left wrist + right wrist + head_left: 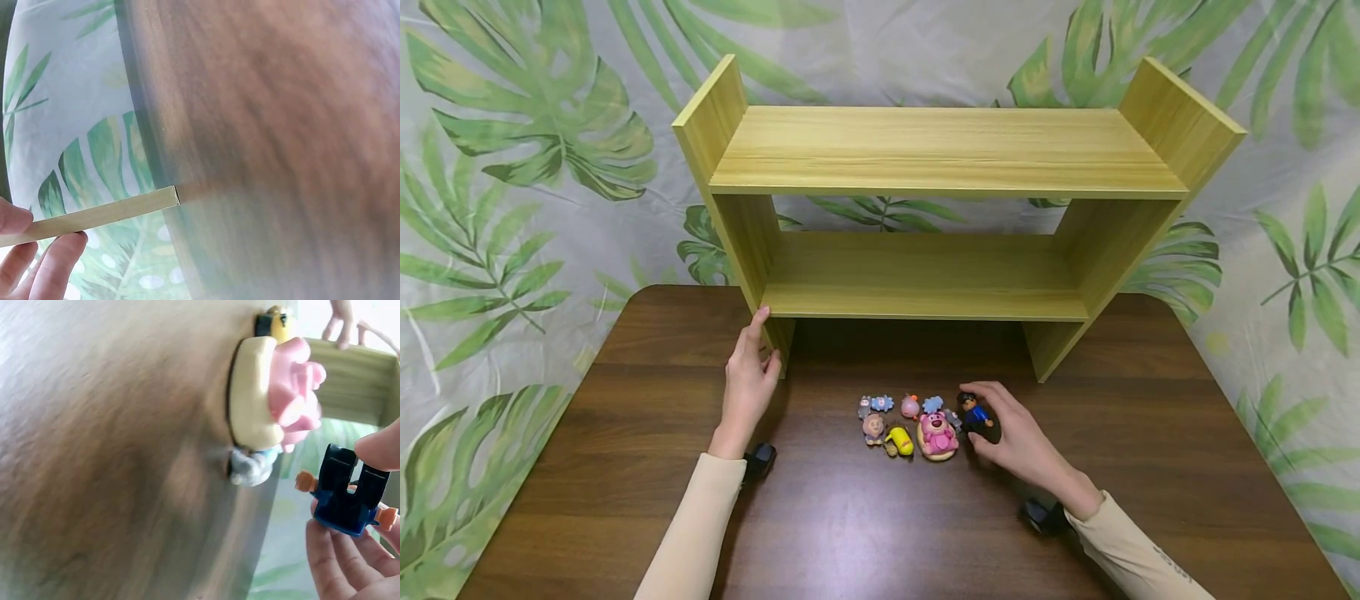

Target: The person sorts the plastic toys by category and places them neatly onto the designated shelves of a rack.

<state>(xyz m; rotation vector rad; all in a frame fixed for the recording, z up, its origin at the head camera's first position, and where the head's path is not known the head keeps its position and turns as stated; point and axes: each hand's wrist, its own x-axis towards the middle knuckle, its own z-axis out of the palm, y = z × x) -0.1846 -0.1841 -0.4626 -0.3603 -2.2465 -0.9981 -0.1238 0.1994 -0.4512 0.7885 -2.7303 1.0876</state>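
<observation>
Your right hand [1013, 437] has the toy figure [976, 416] clamped between thumb and fingertips, just to the right of the clustered toys and in front of the shelf unit [925, 279]. In the right wrist view, your thumb lies against one dark leg while your fingers support the torso. Press evenly from both sides, since a small, smooth body like this could twist if squeezed only at the leg.

Mind the grey toy [953, 420] and the pink bear [937, 437] beside it: a gap shows between them and the figure, so lift straight up before turning your wrist, or you may knock them over on the tabletop [865, 533].

Your left hand [747, 385] pinches the edge of the unit's left side panel [106, 214], thumb on one face and fingers on the other. Use it only as a light brace; pulling could shift the unit.
</observation>
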